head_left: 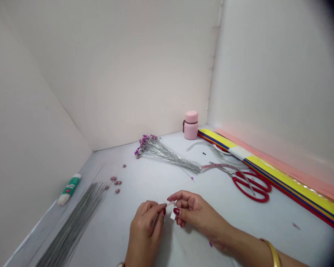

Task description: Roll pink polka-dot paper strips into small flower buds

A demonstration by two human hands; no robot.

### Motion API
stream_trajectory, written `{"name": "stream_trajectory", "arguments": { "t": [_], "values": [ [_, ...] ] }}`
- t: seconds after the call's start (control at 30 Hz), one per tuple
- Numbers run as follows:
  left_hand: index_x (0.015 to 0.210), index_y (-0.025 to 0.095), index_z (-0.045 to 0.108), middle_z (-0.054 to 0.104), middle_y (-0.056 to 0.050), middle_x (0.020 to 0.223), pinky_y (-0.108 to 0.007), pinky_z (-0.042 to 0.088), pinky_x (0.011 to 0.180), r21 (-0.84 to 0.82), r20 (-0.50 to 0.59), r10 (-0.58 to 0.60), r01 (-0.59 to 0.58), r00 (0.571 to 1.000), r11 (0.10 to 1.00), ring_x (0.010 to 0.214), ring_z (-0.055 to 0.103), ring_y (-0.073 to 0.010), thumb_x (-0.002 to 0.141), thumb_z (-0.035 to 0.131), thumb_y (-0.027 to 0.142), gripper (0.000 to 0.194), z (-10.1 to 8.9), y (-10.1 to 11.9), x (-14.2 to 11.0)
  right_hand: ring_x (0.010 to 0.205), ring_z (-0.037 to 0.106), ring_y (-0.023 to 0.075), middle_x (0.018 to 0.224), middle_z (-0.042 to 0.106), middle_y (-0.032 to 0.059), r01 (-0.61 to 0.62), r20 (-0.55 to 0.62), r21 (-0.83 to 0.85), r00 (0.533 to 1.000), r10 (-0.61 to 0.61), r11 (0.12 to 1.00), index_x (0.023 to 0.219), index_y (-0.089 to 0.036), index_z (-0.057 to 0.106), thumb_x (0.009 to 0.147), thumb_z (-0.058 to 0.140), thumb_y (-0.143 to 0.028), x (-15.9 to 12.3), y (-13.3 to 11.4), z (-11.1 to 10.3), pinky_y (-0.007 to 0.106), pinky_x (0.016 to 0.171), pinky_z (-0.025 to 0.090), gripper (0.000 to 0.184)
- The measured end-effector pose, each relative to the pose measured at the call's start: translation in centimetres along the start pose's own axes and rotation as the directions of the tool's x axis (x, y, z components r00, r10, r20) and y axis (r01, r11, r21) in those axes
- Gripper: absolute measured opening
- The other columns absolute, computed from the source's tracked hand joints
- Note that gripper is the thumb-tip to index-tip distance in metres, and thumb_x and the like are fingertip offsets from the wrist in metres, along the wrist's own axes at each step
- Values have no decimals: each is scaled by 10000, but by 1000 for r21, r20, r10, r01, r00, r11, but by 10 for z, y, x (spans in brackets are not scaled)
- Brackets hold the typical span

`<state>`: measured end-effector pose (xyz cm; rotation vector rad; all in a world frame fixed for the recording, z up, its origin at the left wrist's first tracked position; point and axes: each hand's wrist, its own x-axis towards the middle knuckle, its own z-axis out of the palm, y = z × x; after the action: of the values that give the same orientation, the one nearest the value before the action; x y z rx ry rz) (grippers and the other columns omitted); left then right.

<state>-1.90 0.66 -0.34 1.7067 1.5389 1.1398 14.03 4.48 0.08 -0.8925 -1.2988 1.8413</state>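
Note:
Close together above the near middle of the table are my left hand [149, 224] and my right hand [195, 210]. My left thumb and index finger are pinched; whatever lies between them is too small to make out. A small white strip [173, 215] is held between the fingers of my right hand. A tiny pale pink piece [172, 203] shows between the fingertips of both hands; I cannot tell which hand grips it. Past the hands lies a bundle of silver wire stems [167, 152] tipped with purple flowers [145, 142].
Left are loose grey wires [75, 222], a green-and-white glue tube [70, 189] and several small pinkish flowers [117, 183]. Right are red-handled scissors [253, 185], a pink dotted strip [218, 165] and long coloured sheets [278, 170]. A pink bottle [191, 129] stands near the back wall.

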Motion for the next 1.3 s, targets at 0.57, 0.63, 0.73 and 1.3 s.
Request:
{"name": "stream_trajectory", "arguments": {
  "t": [0.57, 0.63, 0.73, 1.3],
  "values": [
    [615, 138, 657, 559, 2, 535, -183, 371, 517, -481, 148, -390, 411, 909, 775, 523, 477, -106, 643, 665, 321, 185, 15, 5, -3, 596, 494, 117, 642, 530, -16, 212, -26, -440, 968, -248, 873, 971, -196, 543, 796, 488, -222, -5, 4, 2, 213, 572, 400, 185],
    [610, 129, 640, 503, 29, 475, -167, 339, 478, -557, 168, -480, 484, 861, 675, 468, 423, -74, 660, 659, 315, 194, 13, 2, -1, 600, 502, 121, 664, 547, -4, 246, 17, -509, 961, -276, 825, 998, -195, 540, 812, 462, -218, -6, 1, 1, 217, 576, 406, 203],
    [610, 121, 604, 485, 38, 475, -155, 338, 473, -726, 181, -538, 481, 824, 492, 453, 410, -55, 671, 660, 294, 192, 13, -2, 3, 724, 527, 149, 788, 583, 36, 399, 195, -659, 909, -367, 638, 1061, -225, 541, 814, 432, -155, -8, -3, -1, 253, 678, 413, 279],
    [634, 107, 609, 505, 32, 479, -147, 359, 461, -699, 71, -545, 431, 836, 571, 443, 434, -51, 652, 677, 272, 179, 10, -13, 6, 412, 436, 49, 511, 576, -6, -97, 41, 151, 995, 92, 984, 658, -136, 525, 691, 641, -343, -8, -14, 1, 160, 424, 325, 239]
  ]
}}
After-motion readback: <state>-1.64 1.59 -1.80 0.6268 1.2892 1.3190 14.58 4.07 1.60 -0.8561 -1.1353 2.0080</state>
